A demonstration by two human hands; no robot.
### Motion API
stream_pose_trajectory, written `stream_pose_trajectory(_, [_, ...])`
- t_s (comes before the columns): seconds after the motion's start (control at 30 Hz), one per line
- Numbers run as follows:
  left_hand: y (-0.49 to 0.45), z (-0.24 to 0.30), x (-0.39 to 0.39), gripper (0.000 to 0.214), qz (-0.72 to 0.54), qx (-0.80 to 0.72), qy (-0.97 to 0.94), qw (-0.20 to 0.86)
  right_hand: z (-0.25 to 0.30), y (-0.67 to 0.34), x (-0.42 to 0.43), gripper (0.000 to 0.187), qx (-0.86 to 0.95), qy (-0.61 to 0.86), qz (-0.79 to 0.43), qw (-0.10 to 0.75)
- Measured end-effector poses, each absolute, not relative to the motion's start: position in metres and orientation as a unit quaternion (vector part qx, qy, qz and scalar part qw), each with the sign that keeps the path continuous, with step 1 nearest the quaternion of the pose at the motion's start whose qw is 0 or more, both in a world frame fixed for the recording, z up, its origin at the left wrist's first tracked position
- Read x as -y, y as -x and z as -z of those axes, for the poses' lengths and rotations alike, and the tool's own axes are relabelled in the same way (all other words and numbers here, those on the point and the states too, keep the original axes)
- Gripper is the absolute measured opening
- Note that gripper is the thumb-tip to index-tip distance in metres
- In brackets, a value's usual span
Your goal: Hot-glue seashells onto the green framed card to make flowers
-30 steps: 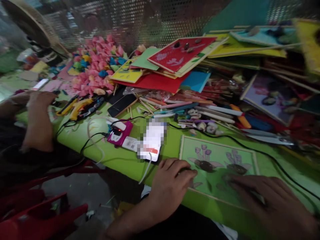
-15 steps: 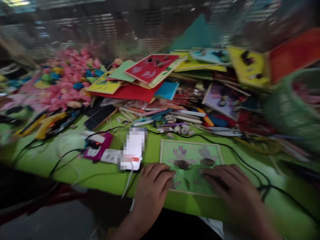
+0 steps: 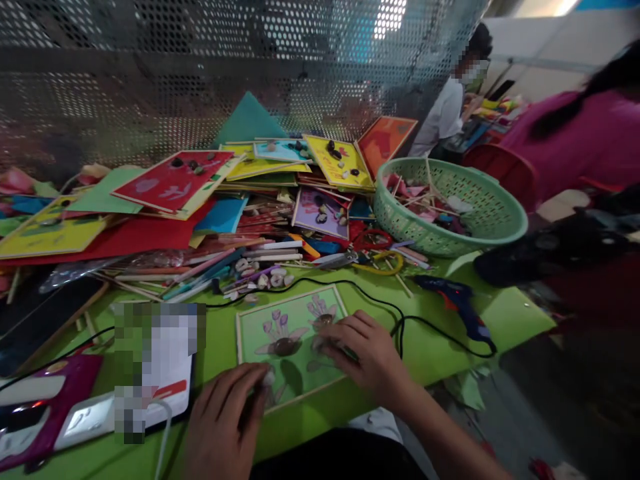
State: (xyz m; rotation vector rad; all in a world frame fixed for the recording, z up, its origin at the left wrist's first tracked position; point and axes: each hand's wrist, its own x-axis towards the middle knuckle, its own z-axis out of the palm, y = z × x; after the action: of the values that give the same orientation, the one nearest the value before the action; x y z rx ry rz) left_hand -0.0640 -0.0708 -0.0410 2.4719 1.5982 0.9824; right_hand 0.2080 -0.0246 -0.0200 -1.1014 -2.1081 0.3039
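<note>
A green picture card (image 3: pixel 320 363) with a thin pale wooden-stick frame lies on the table. Drawn flowers on it have brown stones (image 3: pixel 285 346) at their bases. At the card's near left edge, my left hand (image 3: pixel 225 413) is closed, with a small whitish stone (image 3: pixel 269 378) at its fingertips. My right hand (image 3: pixel 373 357) is over the card's right part, fingers bent together and pinched. Something small and pale shows at its fingertips, too little to make out. The right hand partly covers the second flower.
Phone (image 3: pixel 170 353) and purple power strip (image 3: pixel 50 407) lie at left. Behind are piled cards (image 3: pixel 175 180), pens, shells (image 3: pixel 275 277) and scissors (image 3: pixel 383 262). A green basket (image 3: pixel 450 237), a glue gun (image 3: pixel 457 300) and its black cord (image 3: pixel 370 297) occupy the right. Two people are beyond.
The view has swung right, bringing the glue gun, the whole basket and two people into sight. Both hands stay at the card, in much the same grips.
</note>
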Motion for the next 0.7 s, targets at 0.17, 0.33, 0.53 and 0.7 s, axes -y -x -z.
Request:
stream_pose_trajectory(0.17, [0.069, 0.045, 0.076, 0.027, -0.307, -0.520, -0.797, 0.020, 0.017, -0.220, 0.032, 0.020, 0.792, 0.457, -0.117, 0.388])
stream_pose_trajectory(0.33, [0.072, 0.044, 0.075, 0.020, -0.318, -0.509, -0.800, 0.028, 0.022, -0.248, 0.042, 0.022, 0.763, 0.525, -0.150, 0.345])
stream_pose_trajectory(0.53, [0.070, 0.045, 0.072, 0.019, -0.321, -0.503, -0.802, 0.023, 0.023, -0.278, 0.039, 0.017, 0.752, 0.593, -0.107, 0.267])
stream_pose_trajectory(0.7, [0.069, 0.044, 0.072, 0.019, -0.306, -0.513, -0.802, 0.019, 0.010, -0.257, 0.042, 0.015, 0.773, 0.557, -0.126, 0.276])
